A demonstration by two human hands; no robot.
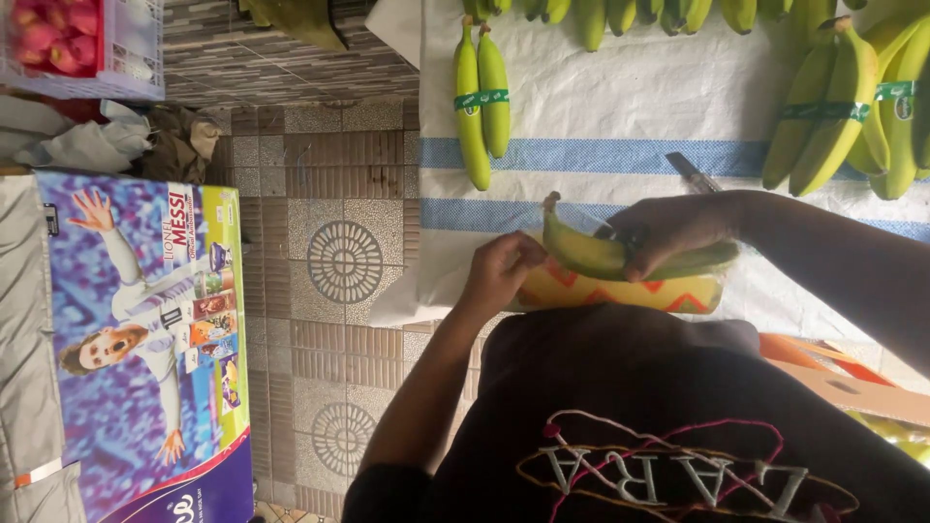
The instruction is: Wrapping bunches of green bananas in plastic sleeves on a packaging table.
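Two hands: both grasp one green banana [620,257], held over the white sheet [630,107].
Sheet: blue-striped, under everything.
Box [145,339]: purple printed carton, far off sheet.
Banana pair [481,107]: green band, on sheet.
Left hand [499,276]: pinches stem end.
Right hand [668,230]: wraps middle.
Knife [693,172]: beside right hand.

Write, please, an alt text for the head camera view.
Two hands hold a green banana: the left hand near its stem end, the right hand gripping the middle. Beyond it, banded banana bunches and a knife lie on a white cloth.
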